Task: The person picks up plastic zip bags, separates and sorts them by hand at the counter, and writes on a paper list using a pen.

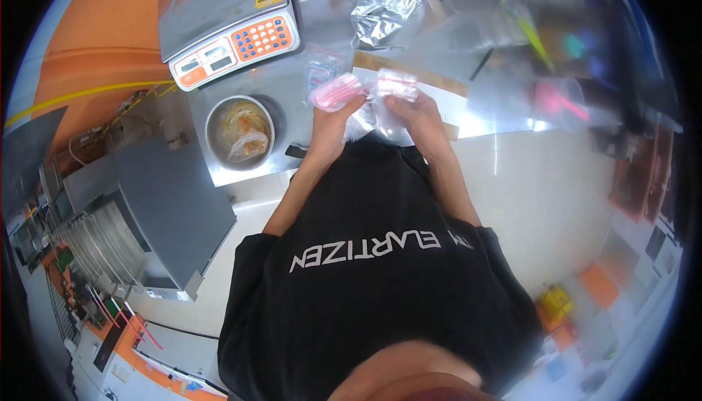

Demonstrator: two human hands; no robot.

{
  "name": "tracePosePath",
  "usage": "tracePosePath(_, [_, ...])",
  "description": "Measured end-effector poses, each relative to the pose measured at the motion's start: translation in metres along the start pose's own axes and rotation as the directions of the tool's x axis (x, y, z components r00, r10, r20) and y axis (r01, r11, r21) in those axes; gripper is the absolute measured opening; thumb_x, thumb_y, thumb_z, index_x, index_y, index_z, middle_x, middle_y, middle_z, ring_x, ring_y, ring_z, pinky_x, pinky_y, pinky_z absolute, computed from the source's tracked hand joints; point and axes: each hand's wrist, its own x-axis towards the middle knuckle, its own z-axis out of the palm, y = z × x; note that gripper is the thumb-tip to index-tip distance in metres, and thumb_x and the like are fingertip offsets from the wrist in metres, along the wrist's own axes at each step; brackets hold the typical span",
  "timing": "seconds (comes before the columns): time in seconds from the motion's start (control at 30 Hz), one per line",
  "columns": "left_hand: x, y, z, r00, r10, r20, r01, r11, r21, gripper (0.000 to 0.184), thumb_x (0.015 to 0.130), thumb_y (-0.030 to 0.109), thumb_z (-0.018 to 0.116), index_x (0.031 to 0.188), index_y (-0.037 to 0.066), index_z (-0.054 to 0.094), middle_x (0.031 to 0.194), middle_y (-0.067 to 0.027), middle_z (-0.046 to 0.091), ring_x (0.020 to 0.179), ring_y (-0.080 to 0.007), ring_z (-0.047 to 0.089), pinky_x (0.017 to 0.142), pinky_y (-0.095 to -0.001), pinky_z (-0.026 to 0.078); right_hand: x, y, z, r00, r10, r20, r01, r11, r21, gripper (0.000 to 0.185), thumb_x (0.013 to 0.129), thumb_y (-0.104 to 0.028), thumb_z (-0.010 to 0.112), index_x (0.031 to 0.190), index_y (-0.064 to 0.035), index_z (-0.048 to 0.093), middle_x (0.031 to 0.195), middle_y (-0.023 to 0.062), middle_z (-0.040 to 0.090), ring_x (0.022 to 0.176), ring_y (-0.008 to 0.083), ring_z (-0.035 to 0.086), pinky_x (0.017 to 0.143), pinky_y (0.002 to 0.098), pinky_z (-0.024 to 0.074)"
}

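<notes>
With the left hand [336, 122] we are gripping a pink-striped bundle [336, 92] of clear bags. With the right hand [420, 117] we are gripping a second bundle [397, 81], also of clear plastic. Both are hanging over the bench [298, 85], close to its near side; whether they are touching it, we cannot tell.

In our judgement, the thin plastic is presenting the main risk. If our hold is loosening on one side, the slippery layers could be sliding apart, and single bags could be falling past the near edge to the floor [534, 174]. The bundles are almost meeting, so their loose ends could be catching and mixing. More bags [319, 66] are lying just beyond on the left, where a careless turn of the left hand could be pushing them. On the near left a metal bowl [213, 134] is standing with food-like contents [241, 119]; a bag dropping there could be getting dirty.
</notes>
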Motion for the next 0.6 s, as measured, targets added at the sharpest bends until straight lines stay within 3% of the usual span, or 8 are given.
tracePosePath(0.13, [0.005, -0.016, -0.007, 0.999, 0.016, -0.029, -0.017, 1.0, -0.01, 0.032, 0.089, 0.003, 0.073, 0.119, -0.001, 0.063, 0.109, -0.0103, 0.068, 0.106, -0.0195, 0.065, 0.091, -0.0342, 0.052, -0.001, 0.01, 0.006, 0.994, -0.017, 0.105, 0.035, 0.983, -0.179, 0.039, 0.092, -0.013, 0.073, 0.125, 0.005, 0.064, 0.117, 0.0089, 0.069, 0.1, 0.0154, 0.065, 0.093, 0.0314, 0.0505])
tracePosePath(0.2, [0.005, -0.012, -0.005, 0.999, -0.03, -0.044, 0.029, 0.999, -0.026, 0.032, 0.09, 0.002, 0.072, 0.12, -0.002, 0.062, 0.11, -0.0101, 0.068, 0.106, -0.0194, 0.065, 0.091, -0.0339, 0.052, 0.002, 0.009, 0.01, 1.0, -0.029, 0.013, 0.03, 0.986, -0.165, 0.038, 0.091, -0.013, 0.074, 0.123, 0.0055, 0.065, 0.116, 0.0089, 0.07, 0.1, 0.0155, 0.065, 0.092, 0.0314, 0.0507])
tracePosePath(0.3, [0.003, -0.001, -0.003, 0.976, -0.214, -0.04, 0.186, 0.915, -0.358, 0.035, 0.089, 0.001, 0.071, 0.122, -0.002, 0.06, 0.111, -0.01, 0.067, 0.106, -0.0186, 0.064, 0.091, -0.0335, 0.052, 0.005, 0.006, 0.011, 0.99, -0.055, -0.129, 0.05, 0.998, -0.041, 0.031, 0.09, -0.014, 0.074, 0.116, 0.0013, 0.07, 0.106, 0.0064, 0.071, 0.094, 0.0138, 0.065, 0.083, 0.0302, 0.0516])
tracePosePath(0.33, [0.002, 0.0, -0.005, 0.976, -0.217, -0.009, 0.202, 0.923, -0.328, 0.035, 0.09, 0.002, 0.071, 0.122, -0.001, 0.06, 0.113, -0.0099, 0.066, 0.106, -0.0191, 0.064, 0.09, -0.0344, 0.052, 0.005, 0.004, 0.009, 0.982, -0.061, -0.179, 0.065, 0.998, 0.017, 0.028, 0.089, -0.015, 0.074, 0.114, -0.0009, 0.072, 0.102, 0.0052, 0.072, 0.09, 0.013, 0.065, 0.079, 0.0296, 0.052])
tracePosePath(0.4, [0.001, 0.002, -0.008, 0.973, -0.224, 0.055, 0.23, 0.936, -0.266, 0.034, 0.091, 0.006, 0.069, 0.123, 0.002, 0.059, 0.116, -0.0098, 0.065, 0.106, -0.0201, 0.064, 0.089, -0.0361, 0.053, 0.002, -0.001, 0.002, 0.998, -0.012, -0.068, 0.012, 1.0, 0.007, 0.027, 0.089, -0.015, 0.074, 0.113, -0.0022, 0.073, 0.102, 0.0047, 0.072, 0.09, 0.0128, 0.064, 0.08, 0.0299, 0.0516])
tracePosePath(0.5, [0.001, -0.007, -0.006, 0.999, -0.007, -0.04, 0.009, 0.999, 0.042, 0.031, 0.093, 0.008, 0.068, 0.122, -0.002, 0.06, 0.112, -0.0111, 0.067, 0.106, -0.0211, 0.066, 0.089, -0.0351, 0.054, 0.001, 0.006, 0.001, 0.996, 0.024, 0.08, -0.012, 0.99, -0.14, 0.026, 0.09, -0.014, 0.073, 0.113, -0.0027, 0.073, 0.102, 0.0044, 0.072, 0.091, 0.0122, 0.064, 0.082, 0.03, 0.0508])
tracePosePath(0.53, [0.003, -0.011, -0.008, 1.0, 0.009, -0.028, -0.007, 0.998, 0.059, 0.031, 0.093, 0.008, 0.068, 0.122, -0.002, 0.06, 0.112, -0.0112, 0.067, 0.105, -0.0212, 0.066, 0.089, -0.0352, 0.054, 0.001, 0.008, 0.001, 0.992, 0.031, 0.125, -0.005, 0.978, -0.21, 0.026, 0.09, -0.014, 0.072, 0.114, -0.0026, 0.073, 0.102, 0.0043, 0.072, 0.091, 0.0119, 0.063, 0.083, 0.03, 0.0505])
tracePosePath(0.6, [0.004, -0.014, -0.008, 0.999, 0.042, -0.007, -0.041, 0.995, 0.091, 0.031, 0.093, 0.008, 0.068, 0.121, -0.002, 0.06, 0.113, -0.0115, 0.067, 0.104, -0.0214, 0.067, 0.088, -0.0354, 0.054, 0.001, 0.01, 0.011, 0.997, -0.045, 0.065, 0.055, 0.985, -0.162, 0.026, 0.09, -0.014, 0.072, 0.114, -0.0022, 0.073, 0.103, 0.0043, 0.071, 0.092, 0.0113, 0.063, 0.085, 0.0298, 0.0499])
